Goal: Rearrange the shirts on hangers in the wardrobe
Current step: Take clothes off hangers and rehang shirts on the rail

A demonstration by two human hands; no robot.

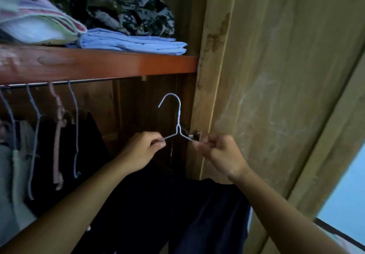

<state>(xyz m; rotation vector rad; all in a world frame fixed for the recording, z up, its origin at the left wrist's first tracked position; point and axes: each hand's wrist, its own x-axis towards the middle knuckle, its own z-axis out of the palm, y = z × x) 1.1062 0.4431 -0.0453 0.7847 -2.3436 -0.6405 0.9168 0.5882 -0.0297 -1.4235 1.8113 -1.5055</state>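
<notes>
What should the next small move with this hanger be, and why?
Probably lift the white wire hanger up and left to hook it on the rail. The left hand and right hand pinch its shoulders, the hook is free below the rail, and a dark garment hangs beneath.

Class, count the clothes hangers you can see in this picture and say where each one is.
5. One white wire hanger is held between the left hand and right hand. Four hang on the rail. Clothes may hide others.

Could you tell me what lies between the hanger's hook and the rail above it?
In the head view, nothing: only the wardrobe's wooden back shows between the hanger and the rail.
</notes>
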